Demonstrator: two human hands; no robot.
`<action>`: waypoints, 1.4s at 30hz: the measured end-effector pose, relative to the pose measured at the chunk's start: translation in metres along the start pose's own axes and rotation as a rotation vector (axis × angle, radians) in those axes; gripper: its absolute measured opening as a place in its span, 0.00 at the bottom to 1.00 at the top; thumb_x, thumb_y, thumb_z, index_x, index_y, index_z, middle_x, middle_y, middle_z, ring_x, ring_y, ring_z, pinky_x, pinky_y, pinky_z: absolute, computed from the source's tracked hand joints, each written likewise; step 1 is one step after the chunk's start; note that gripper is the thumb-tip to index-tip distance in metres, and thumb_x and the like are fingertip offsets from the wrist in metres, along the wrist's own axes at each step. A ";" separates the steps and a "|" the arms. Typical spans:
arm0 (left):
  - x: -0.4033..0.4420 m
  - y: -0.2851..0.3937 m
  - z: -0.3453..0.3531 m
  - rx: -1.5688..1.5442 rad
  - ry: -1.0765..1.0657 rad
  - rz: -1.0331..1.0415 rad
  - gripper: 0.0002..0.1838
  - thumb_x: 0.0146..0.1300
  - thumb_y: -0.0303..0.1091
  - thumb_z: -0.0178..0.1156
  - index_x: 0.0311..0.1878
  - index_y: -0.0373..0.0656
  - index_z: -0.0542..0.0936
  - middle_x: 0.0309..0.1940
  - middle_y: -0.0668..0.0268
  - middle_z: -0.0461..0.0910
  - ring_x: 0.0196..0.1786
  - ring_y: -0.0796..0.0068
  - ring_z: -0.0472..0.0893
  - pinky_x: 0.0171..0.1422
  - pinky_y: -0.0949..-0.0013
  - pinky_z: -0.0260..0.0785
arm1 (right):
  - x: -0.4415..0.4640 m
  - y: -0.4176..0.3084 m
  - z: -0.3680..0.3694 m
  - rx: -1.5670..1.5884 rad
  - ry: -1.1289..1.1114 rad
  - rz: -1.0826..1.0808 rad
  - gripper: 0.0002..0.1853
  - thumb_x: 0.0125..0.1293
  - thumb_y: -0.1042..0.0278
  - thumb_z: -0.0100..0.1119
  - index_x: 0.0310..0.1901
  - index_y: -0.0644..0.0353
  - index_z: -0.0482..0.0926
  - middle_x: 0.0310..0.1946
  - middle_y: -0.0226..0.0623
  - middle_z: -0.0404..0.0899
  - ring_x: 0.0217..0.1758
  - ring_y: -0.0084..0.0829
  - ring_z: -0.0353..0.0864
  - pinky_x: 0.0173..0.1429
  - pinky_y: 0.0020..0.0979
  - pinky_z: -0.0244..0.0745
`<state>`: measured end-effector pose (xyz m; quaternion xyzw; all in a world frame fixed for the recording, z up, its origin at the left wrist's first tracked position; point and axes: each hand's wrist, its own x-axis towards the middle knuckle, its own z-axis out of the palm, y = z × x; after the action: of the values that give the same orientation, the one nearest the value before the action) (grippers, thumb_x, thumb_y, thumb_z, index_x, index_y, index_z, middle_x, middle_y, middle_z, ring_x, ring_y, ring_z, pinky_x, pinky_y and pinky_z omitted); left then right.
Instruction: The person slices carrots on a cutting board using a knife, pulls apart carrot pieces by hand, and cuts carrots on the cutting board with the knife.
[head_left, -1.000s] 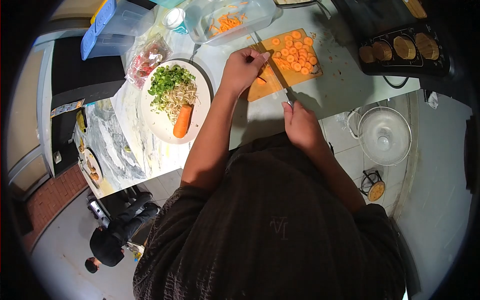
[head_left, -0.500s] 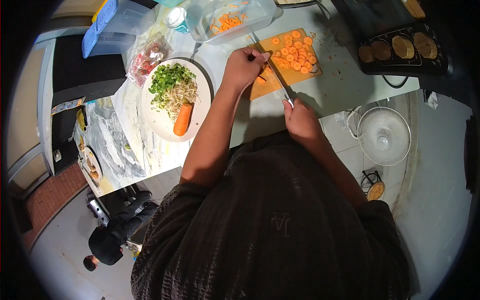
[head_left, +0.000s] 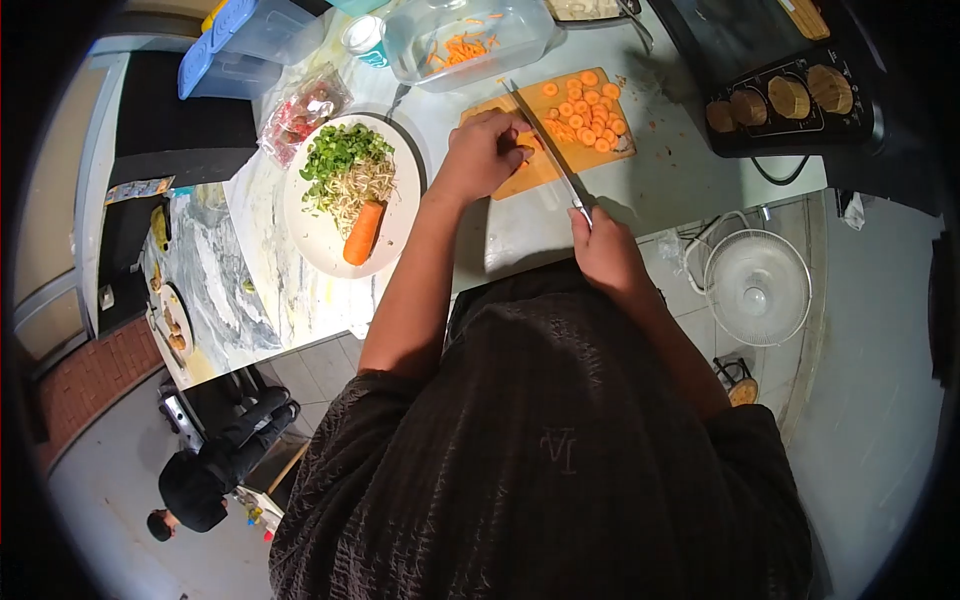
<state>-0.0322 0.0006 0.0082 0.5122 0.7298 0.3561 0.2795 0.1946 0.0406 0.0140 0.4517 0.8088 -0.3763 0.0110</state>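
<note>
My right hand [head_left: 608, 246] is closed around the handle of a knife [head_left: 553, 158], whose blade lies slantwise across the wooden cutting board [head_left: 523, 186]. On the left part of the board, my left hand [head_left: 482, 156] has its fingers curled over orange carrot pieces [head_left: 529, 147], close beside the blade. Those fingers partly hide the pieces. Beyond the knife, several round carrot slices [head_left: 590, 108] are heaped on the board. A clear plastic container [head_left: 425, 72] with thin carrot strips [head_left: 463, 49] stands behind the board.
To the left, a white plate [head_left: 310, 244] carries chopped greens [head_left: 340, 150], bean sprouts [head_left: 352, 198] and a carrot piece [head_left: 363, 233]. A black appliance with knobs [head_left: 789, 97] sits at right. A white-guarded fan [head_left: 757, 287] stands below the counter; another person [head_left: 195, 490] is at lower left.
My left fingers have come off the knife blade and now curl over the carrot pieces beside it. The right hand keeps its hold on the knife. The whole view has shifted slightly.
</note>
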 end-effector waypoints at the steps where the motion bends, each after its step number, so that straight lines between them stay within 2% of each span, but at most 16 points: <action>1: -0.001 0.005 -0.001 0.100 0.031 0.031 0.10 0.56 0.28 0.71 0.40 0.39 0.84 0.35 0.63 0.82 0.36 0.73 0.84 0.44 0.68 0.78 | 0.000 0.000 -0.001 0.000 0.000 -0.006 0.22 0.74 0.54 0.50 0.37 0.70 0.76 0.31 0.62 0.80 0.40 0.64 0.79 0.44 0.54 0.74; 3: 0.001 0.005 0.001 0.108 0.034 0.013 0.10 0.56 0.28 0.72 0.41 0.41 0.84 0.35 0.63 0.82 0.36 0.70 0.84 0.43 0.68 0.78 | -0.003 0.000 -0.007 0.096 0.061 -0.042 0.22 0.74 0.54 0.51 0.34 0.70 0.75 0.28 0.64 0.79 0.36 0.65 0.79 0.42 0.56 0.74; 8: 0.002 0.008 0.003 0.201 0.026 -0.025 0.09 0.55 0.31 0.73 0.38 0.42 0.84 0.35 0.64 0.82 0.38 0.66 0.84 0.43 0.65 0.77 | -0.003 -0.004 -0.021 0.131 0.044 -0.029 0.21 0.74 0.55 0.51 0.34 0.70 0.75 0.29 0.63 0.79 0.38 0.65 0.79 0.42 0.54 0.74; 10: 0.002 0.005 0.004 0.210 0.048 0.000 0.08 0.54 0.38 0.72 0.32 0.48 0.83 0.31 0.69 0.80 0.42 0.65 0.80 0.48 0.55 0.66 | -0.002 -0.003 -0.023 0.130 0.038 -0.029 0.21 0.74 0.55 0.51 0.34 0.70 0.75 0.29 0.62 0.79 0.38 0.64 0.79 0.42 0.54 0.74; 13: 0.001 0.007 0.000 0.210 0.017 -0.100 0.08 0.55 0.40 0.70 0.32 0.48 0.83 0.31 0.69 0.79 0.45 0.64 0.79 0.51 0.53 0.63 | -0.003 -0.003 -0.029 0.157 0.014 -0.013 0.21 0.74 0.55 0.51 0.38 0.71 0.76 0.30 0.62 0.78 0.40 0.63 0.78 0.41 0.49 0.73; 15: 0.001 0.011 -0.007 0.294 -0.014 -0.147 0.09 0.56 0.40 0.69 0.33 0.47 0.83 0.33 0.67 0.80 0.43 0.63 0.80 0.50 0.55 0.67 | -0.003 -0.003 -0.033 0.158 0.038 -0.024 0.21 0.74 0.55 0.50 0.35 0.70 0.76 0.29 0.62 0.79 0.39 0.64 0.79 0.43 0.53 0.74; 17: 0.001 0.015 -0.006 0.377 -0.047 -0.191 0.10 0.56 0.41 0.69 0.34 0.46 0.83 0.34 0.65 0.81 0.41 0.62 0.81 0.49 0.58 0.70 | -0.002 0.000 -0.035 0.155 0.028 -0.014 0.21 0.75 0.54 0.50 0.37 0.70 0.76 0.29 0.61 0.79 0.39 0.63 0.79 0.42 0.51 0.73; 19: 0.000 0.021 0.002 0.390 0.172 -0.118 0.11 0.54 0.43 0.71 0.37 0.50 0.84 0.38 0.67 0.79 0.46 0.61 0.78 0.52 0.55 0.67 | -0.001 0.005 -0.037 0.151 0.017 -0.003 0.22 0.75 0.54 0.50 0.39 0.70 0.76 0.30 0.61 0.79 0.39 0.63 0.79 0.40 0.48 0.73; 20: 0.000 0.020 0.006 0.391 0.172 -0.119 0.11 0.54 0.43 0.71 0.37 0.50 0.84 0.38 0.67 0.79 0.46 0.61 0.78 0.52 0.55 0.67 | 0.000 0.009 -0.036 0.150 0.023 -0.001 0.22 0.75 0.54 0.50 0.39 0.70 0.76 0.30 0.61 0.79 0.39 0.63 0.79 0.41 0.48 0.73; 22: 0.002 0.018 0.014 0.345 0.169 0.032 0.11 0.54 0.45 0.72 0.37 0.53 0.85 0.41 0.68 0.78 0.51 0.60 0.75 0.54 0.53 0.63 | 0.001 0.011 -0.038 0.149 0.029 0.000 0.22 0.75 0.53 0.50 0.39 0.70 0.76 0.30 0.61 0.79 0.39 0.63 0.79 0.41 0.48 0.73; 25: 0.003 0.019 0.024 0.377 0.187 0.027 0.13 0.53 0.46 0.72 0.40 0.55 0.85 0.42 0.68 0.77 0.52 0.60 0.74 0.53 0.55 0.62 | 0.001 0.013 -0.044 0.153 0.016 0.015 0.22 0.75 0.53 0.49 0.39 0.69 0.76 0.30 0.61 0.79 0.40 0.63 0.79 0.41 0.50 0.73; 29: 0.003 0.023 0.023 0.441 0.147 -0.046 0.13 0.53 0.47 0.72 0.40 0.55 0.86 0.42 0.67 0.77 0.50 0.59 0.74 0.54 0.55 0.61 | 0.001 0.016 -0.048 0.143 0.027 -0.021 0.23 0.74 0.53 0.49 0.36 0.70 0.76 0.31 0.63 0.80 0.40 0.65 0.79 0.44 0.53 0.74; 37: -0.005 0.025 0.019 0.438 0.240 -0.238 0.16 0.53 0.48 0.70 0.33 0.44 0.87 0.40 0.61 0.78 0.51 0.57 0.74 0.56 0.55 0.60 | 0.008 0.017 -0.045 0.115 -0.044 -0.074 0.24 0.74 0.51 0.48 0.35 0.70 0.76 0.30 0.63 0.79 0.40 0.65 0.79 0.46 0.56 0.73; 42: -0.010 0.025 0.021 0.414 0.255 -0.253 0.14 0.53 0.46 0.70 0.34 0.46 0.88 0.42 0.60 0.79 0.53 0.56 0.75 0.57 0.53 0.61 | 0.010 0.013 -0.044 0.063 -0.136 -0.072 0.25 0.75 0.51 0.47 0.34 0.70 0.76 0.31 0.64 0.79 0.40 0.65 0.79 0.47 0.57 0.72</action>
<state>0.0009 0.0015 0.0165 0.4144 0.8746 0.2232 0.1168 0.2126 0.0789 0.0340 0.3961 0.8097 -0.4314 0.0380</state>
